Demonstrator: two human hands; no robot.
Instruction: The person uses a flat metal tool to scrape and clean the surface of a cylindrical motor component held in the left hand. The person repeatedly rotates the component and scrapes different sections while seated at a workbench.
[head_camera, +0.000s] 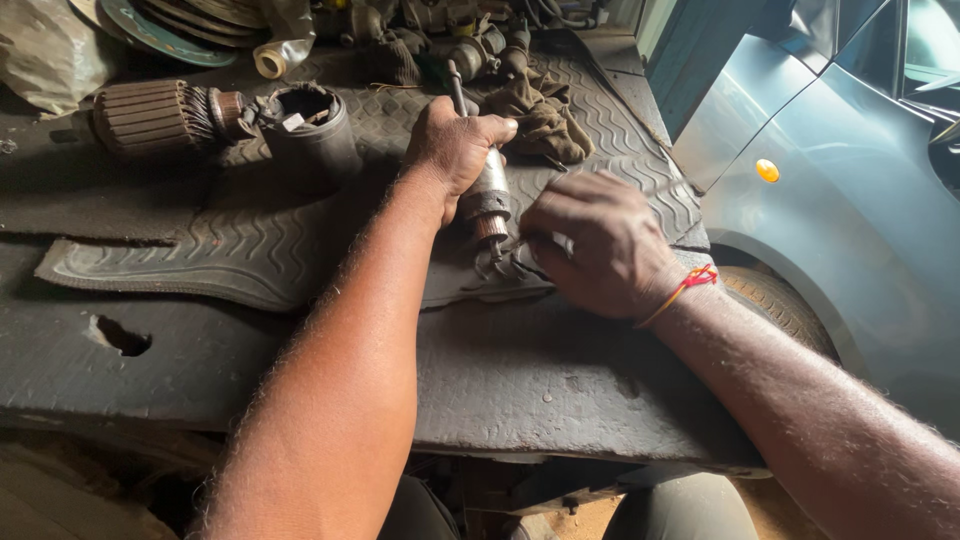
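Head view: our left hand (455, 145) is wrapped tight around a grey metal shaft assembly with a rusty brown collar (487, 200), standing it nearly upright on the black ribbed rubber mat (250, 250). Our right hand (595, 245), fingers pinched together, grips a small thin metal tool (562, 242) at the shaft's lower end. A dark cylindrical metal housing (312, 130) lies well apart to the left.
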